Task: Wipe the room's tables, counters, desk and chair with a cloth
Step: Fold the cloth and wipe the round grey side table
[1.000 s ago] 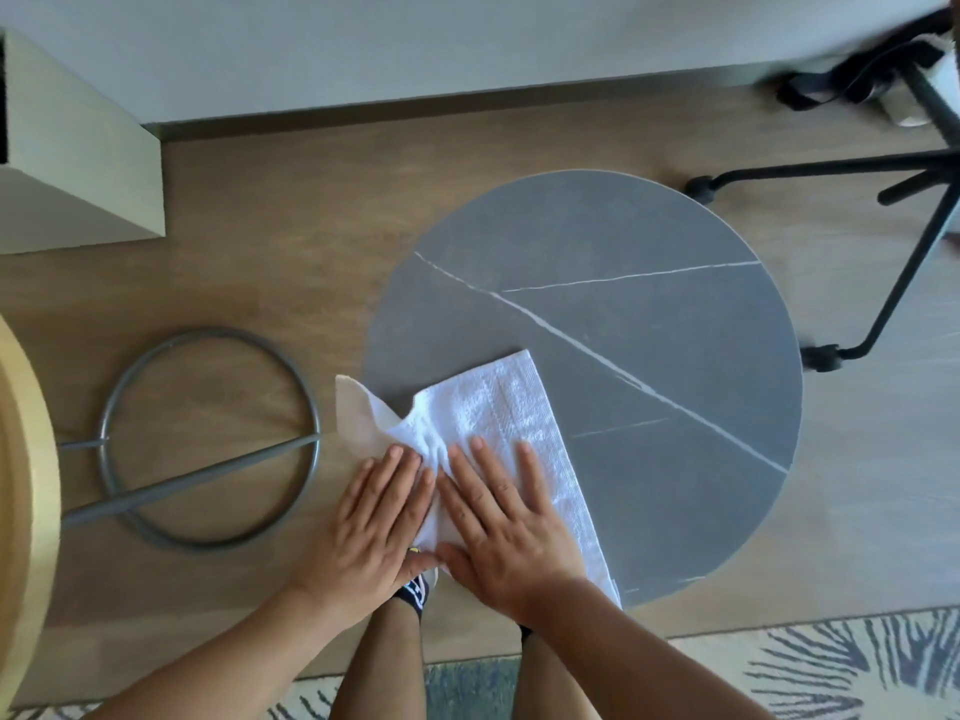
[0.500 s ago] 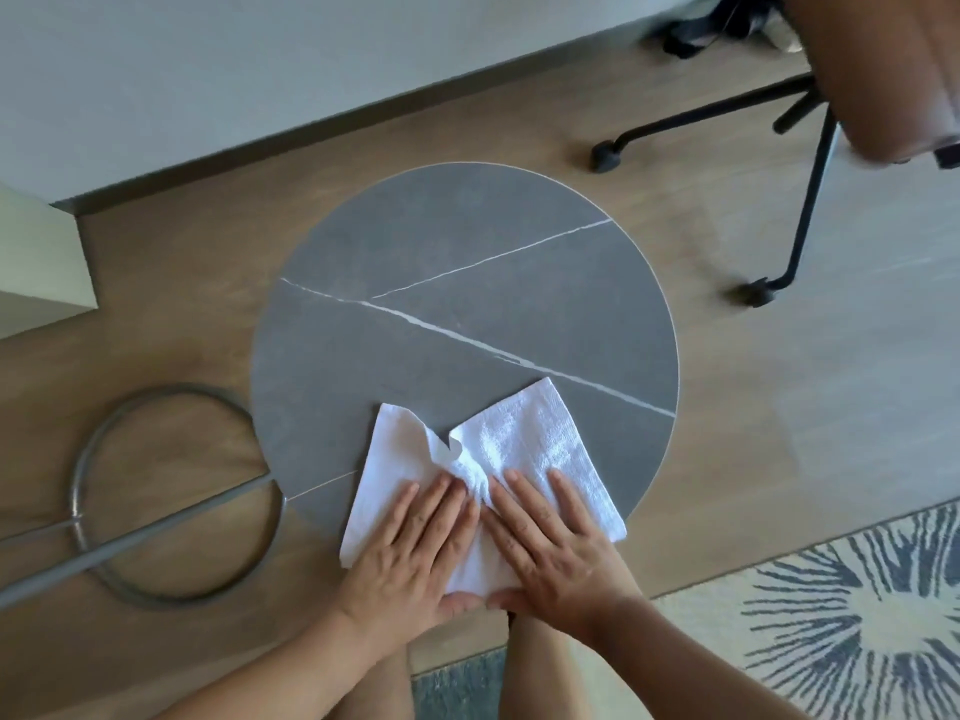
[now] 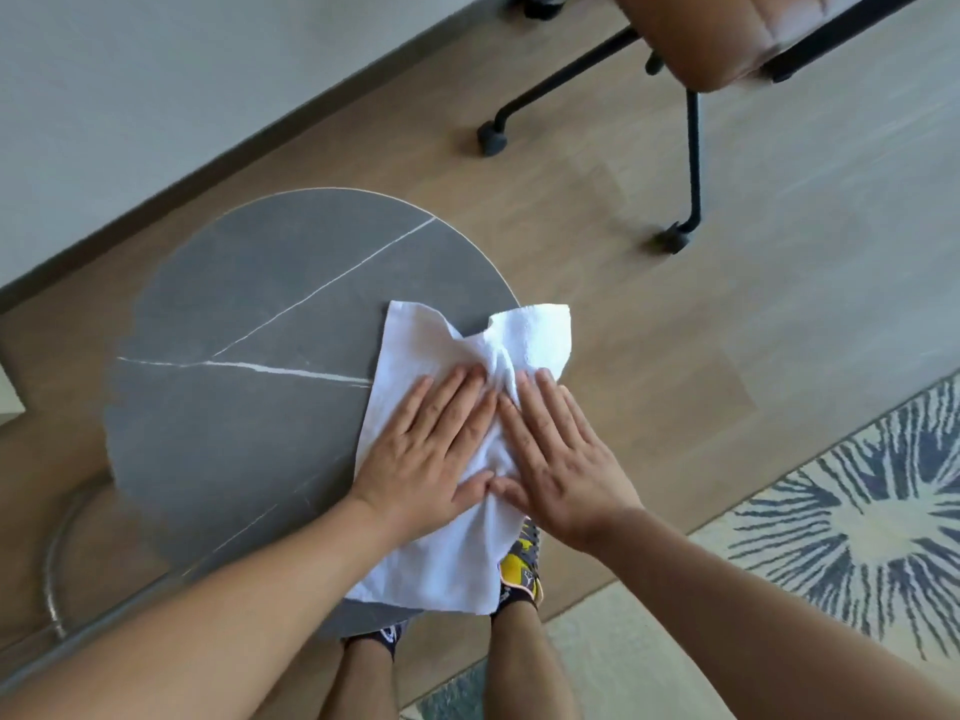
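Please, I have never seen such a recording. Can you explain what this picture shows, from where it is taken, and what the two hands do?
The picture comes from a camera on a person's head, looking down. There is no machine. The left hand and right hand lie flat, fingers straight, pressing a white cloth onto a round grey table with thin white lines. The cloth hangs over the table's right edge. Behind stands a brown chair; a patterned rug lies at right.
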